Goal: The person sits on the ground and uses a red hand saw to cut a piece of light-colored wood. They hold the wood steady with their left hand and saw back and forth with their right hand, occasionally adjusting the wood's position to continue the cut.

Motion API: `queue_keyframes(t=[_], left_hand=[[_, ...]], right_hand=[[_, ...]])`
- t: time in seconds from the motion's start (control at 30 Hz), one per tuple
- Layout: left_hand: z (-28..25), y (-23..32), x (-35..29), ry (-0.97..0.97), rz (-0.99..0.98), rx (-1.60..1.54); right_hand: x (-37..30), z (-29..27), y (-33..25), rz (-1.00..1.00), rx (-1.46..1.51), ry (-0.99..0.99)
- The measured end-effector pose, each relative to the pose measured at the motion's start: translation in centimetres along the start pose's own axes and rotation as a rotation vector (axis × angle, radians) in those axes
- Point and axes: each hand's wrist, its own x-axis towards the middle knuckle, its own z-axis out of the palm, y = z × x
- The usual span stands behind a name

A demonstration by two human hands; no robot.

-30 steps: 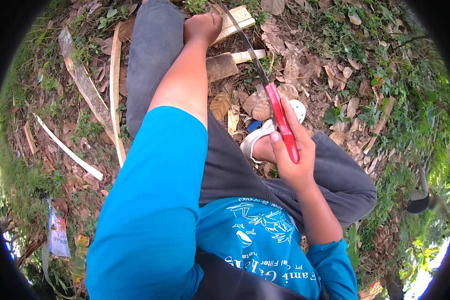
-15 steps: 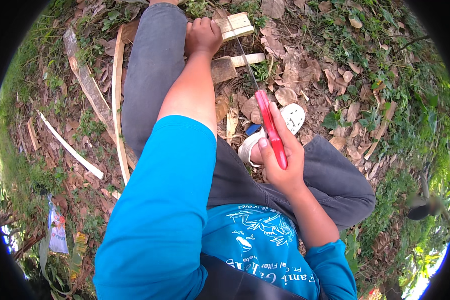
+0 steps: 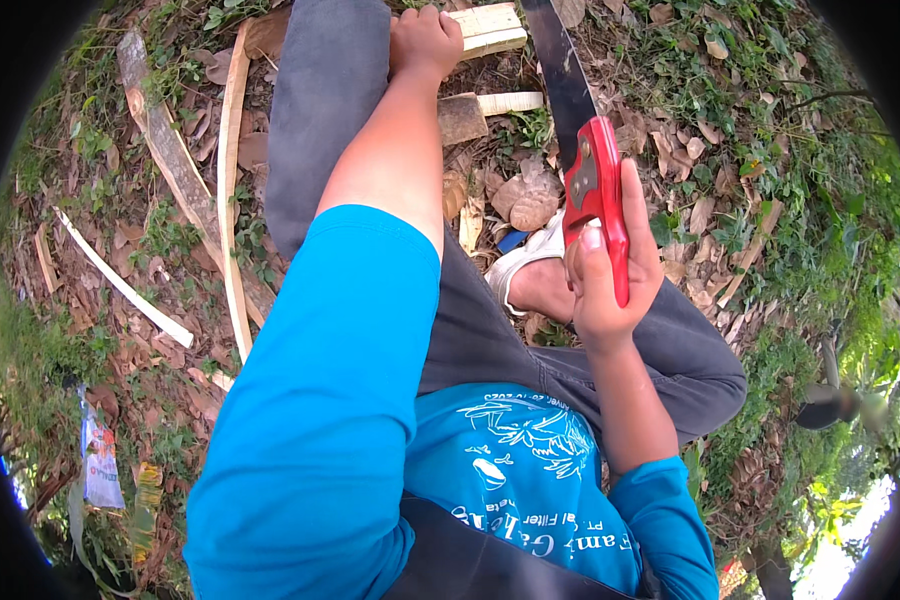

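My right hand [image 3: 620,275] is closed round the red handle of a hand saw [image 3: 600,170]. Its dark blade points away from me, with the flat side showing, and stands apart to the right of the wood. My left hand [image 3: 425,45] is closed on a pale piece of wood [image 3: 490,32] beside my left leg. Part of that piece is hidden by the hand. Nearer to me lies a wooden block [image 3: 462,120] with a light narrow strip [image 3: 510,102] at its right end.
Long wooden strips [image 3: 232,180] and a bark-covered slab [image 3: 165,130] lie left of my leg. A curved white strip [image 3: 120,280] is farther left, above a plastic packet [image 3: 100,460]. My foot in a white shoe [image 3: 520,265] rests below the saw. Dry leaves and weeds cover the ground.
The saw has come off the wood and moved right, its blade turning from edge-on to flat side showing. My left hand stays on the wood; the whole view has shifted slightly.
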Motion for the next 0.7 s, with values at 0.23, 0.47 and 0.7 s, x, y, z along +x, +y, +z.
queue_keyframes(t=[0.23, 0.47, 0.7], left_hand=[[-1.1, 1.9, 0.1, 0.044, 0.045, -0.102], [-1.3, 1.8, 0.4, -0.026, 0.019, -0.037], [-0.1, 1.2, 0.7, 0.006, 0.025, 0.016]], right_hand=[[8.4, 4.1, 3.9, 0.012, 0.036, -0.066], [7.7, 4.0, 5.7, 0.019, -0.034, -0.077], [3.4, 2.9, 3.8, 0.082, -0.137, -0.072]])
